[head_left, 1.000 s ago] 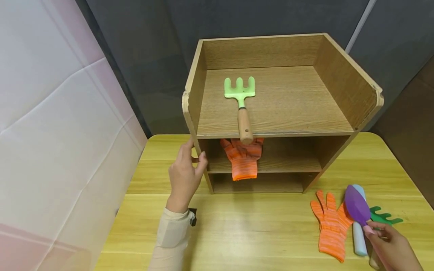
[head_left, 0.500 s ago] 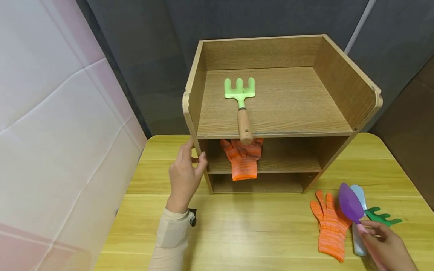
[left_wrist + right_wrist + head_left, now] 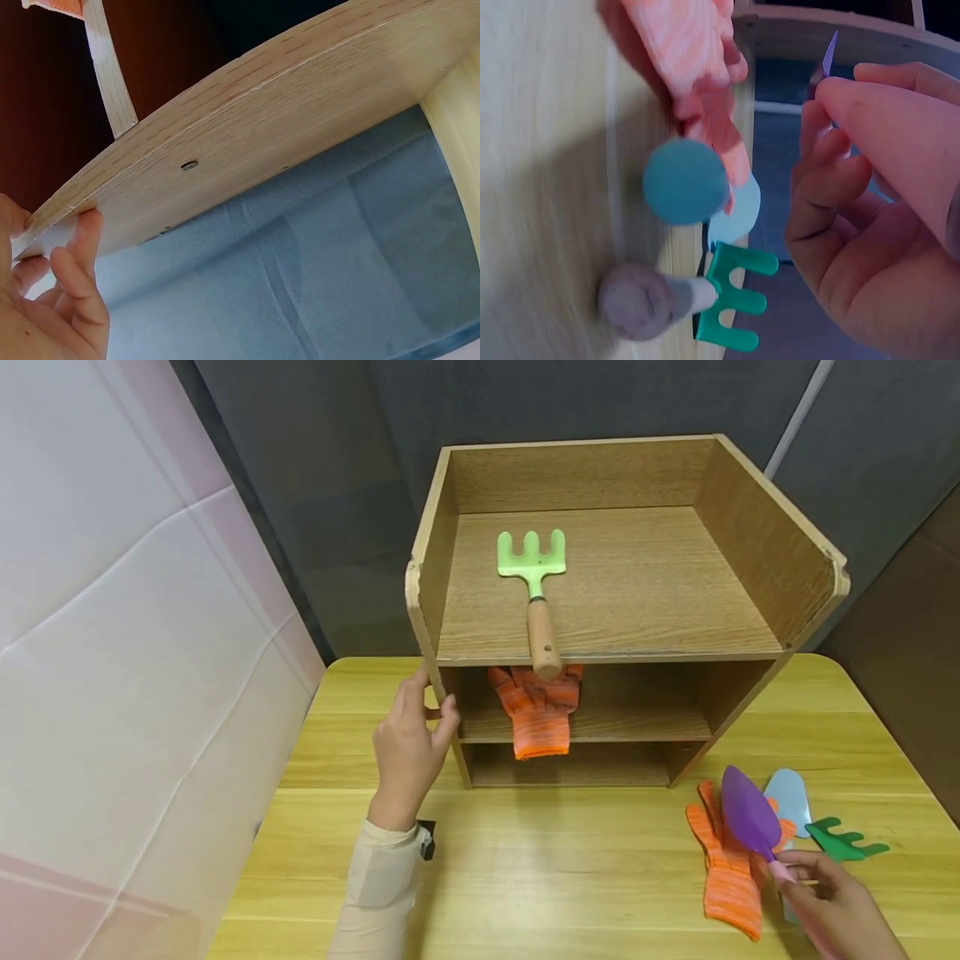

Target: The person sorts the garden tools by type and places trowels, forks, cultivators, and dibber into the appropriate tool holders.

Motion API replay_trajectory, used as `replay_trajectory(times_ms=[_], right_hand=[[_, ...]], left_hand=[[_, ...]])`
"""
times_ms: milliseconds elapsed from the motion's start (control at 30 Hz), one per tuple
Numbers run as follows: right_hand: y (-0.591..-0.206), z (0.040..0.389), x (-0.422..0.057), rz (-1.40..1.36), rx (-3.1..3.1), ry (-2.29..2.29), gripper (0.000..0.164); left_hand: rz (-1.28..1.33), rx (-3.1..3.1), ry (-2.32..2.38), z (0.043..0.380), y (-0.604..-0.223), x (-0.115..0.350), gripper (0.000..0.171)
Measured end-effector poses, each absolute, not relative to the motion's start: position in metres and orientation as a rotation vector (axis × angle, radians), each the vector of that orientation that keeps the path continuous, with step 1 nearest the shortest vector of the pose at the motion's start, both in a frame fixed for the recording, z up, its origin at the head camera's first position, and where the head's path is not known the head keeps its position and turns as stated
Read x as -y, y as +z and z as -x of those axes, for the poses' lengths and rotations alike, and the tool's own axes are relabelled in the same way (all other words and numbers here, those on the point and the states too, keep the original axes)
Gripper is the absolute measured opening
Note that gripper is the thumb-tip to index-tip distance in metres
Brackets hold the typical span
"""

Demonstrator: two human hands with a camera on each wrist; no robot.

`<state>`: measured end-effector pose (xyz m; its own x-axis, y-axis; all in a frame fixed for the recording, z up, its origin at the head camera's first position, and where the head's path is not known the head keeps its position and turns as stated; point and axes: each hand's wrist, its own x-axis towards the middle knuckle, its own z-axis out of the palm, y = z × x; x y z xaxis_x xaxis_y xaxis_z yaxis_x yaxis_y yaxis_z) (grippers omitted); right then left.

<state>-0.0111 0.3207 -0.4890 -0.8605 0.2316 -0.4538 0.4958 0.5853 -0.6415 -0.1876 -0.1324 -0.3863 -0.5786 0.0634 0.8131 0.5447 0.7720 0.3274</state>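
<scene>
My left hand (image 3: 408, 747) grips the left side panel of the wooden shelf (image 3: 600, 585), thumb on the front edge and fingers along the outside. In my right hand (image 3: 843, 893) is a purple trowel (image 3: 750, 810), pinched by its pink handle (image 3: 900, 135). Its blade overlaps an orange glove (image 3: 733, 893) on the table in the head view. Beside that glove lie a light blue trowel (image 3: 789, 797) and a dark green hand fork (image 3: 843, 839). A light green hand fork (image 3: 531, 560) rests on the shelf's top, its wooden handle jutting past the front edge.
Another orange glove (image 3: 540, 718) lies on the middle shelf level, its cuff hanging over the edge. The shelf stands on a yellow wooden table (image 3: 570, 877). A white panel (image 3: 135, 635) rises at the left, with dark cloth (image 3: 322, 485) behind.
My right hand has carried the purple trowel leftward, from over the light blue trowel to over the orange glove. My left hand keeps its place on the shelf.
</scene>
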Motion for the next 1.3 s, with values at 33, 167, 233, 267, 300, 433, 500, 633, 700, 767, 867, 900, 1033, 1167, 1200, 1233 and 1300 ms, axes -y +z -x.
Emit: replay_trajectory(times_ms=[33,167,233,267,300,433,500,633,700,767,867,900,1033,1167,1200,1233,1300], right_hand=[[-0.489,0.011,-0.318,-0.588,-2.481,-1.164,0.065],[-0.488,0.013,-0.308,-0.550,-2.482,-1.176,0.056],[-0.487,0.014,-0.303,-0.508,-2.521,-1.161,0.051],[-0.487,0.014,-0.301,-0.493,-2.545,-1.154,0.049],[-0.487,0.014,-0.299,-0.477,-2.568,-1.147,0.048],[-0.489,0.013,-0.293,-0.434,-2.612,-1.172,0.040],[-0.490,0.013,-0.292,-0.437,-2.602,-1.195,0.039],[-0.491,0.012,-0.290,-0.432,-2.584,-1.229,0.037],[-0.491,0.012,-0.288,-0.423,-2.570,-1.248,0.036],[-0.489,0.012,-0.286,-0.427,-2.548,-1.255,0.037],[-0.487,0.013,-0.281,-0.434,-2.533,-1.256,0.039],[-0.487,0.013,-0.279,-0.435,-2.533,-1.252,0.039],[-0.486,0.015,-0.274,-0.414,-2.561,-1.231,0.040],[-0.488,0.017,-0.269,-0.399,-2.578,-1.221,0.040],[-0.489,0.018,-0.267,-0.391,-2.583,-1.230,0.040],[-0.490,0.018,-0.265,-0.381,-2.589,-1.244,0.039],[-0.493,0.018,-0.261,-0.351,-2.606,-1.295,0.034]], left_hand=[[0.452,2.109,-0.711,0.187,-0.386,0.132,0.038],[0.451,2.118,-0.711,0.186,-0.385,0.132,0.039],[0.447,2.121,-0.714,0.186,-0.384,0.132,0.039],[0.446,2.120,-0.717,0.186,-0.384,0.132,0.039],[0.444,2.121,-0.716,0.186,-0.384,0.132,0.039],[0.445,2.119,-0.712,0.186,-0.385,0.132,0.040],[0.447,2.118,-0.709,0.187,-0.385,0.131,0.040],[0.448,2.108,-0.711,0.187,-0.385,0.131,0.040],[0.446,2.107,-0.711,0.186,-0.385,0.132,0.040],[0.445,2.108,-0.710,0.186,-0.385,0.132,0.040],[0.448,2.111,-0.709,0.186,-0.386,0.132,0.040],[0.449,2.112,-0.709,0.187,-0.386,0.132,0.040],[0.449,2.114,-0.712,0.187,-0.386,0.133,0.040],[0.449,2.113,-0.716,0.187,-0.386,0.133,0.039],[0.449,2.115,-0.715,0.186,-0.386,0.133,0.039],[0.449,2.119,-0.715,0.186,-0.386,0.133,0.039],[0.453,2.123,-0.717,0.186,-0.385,0.133,0.039]])
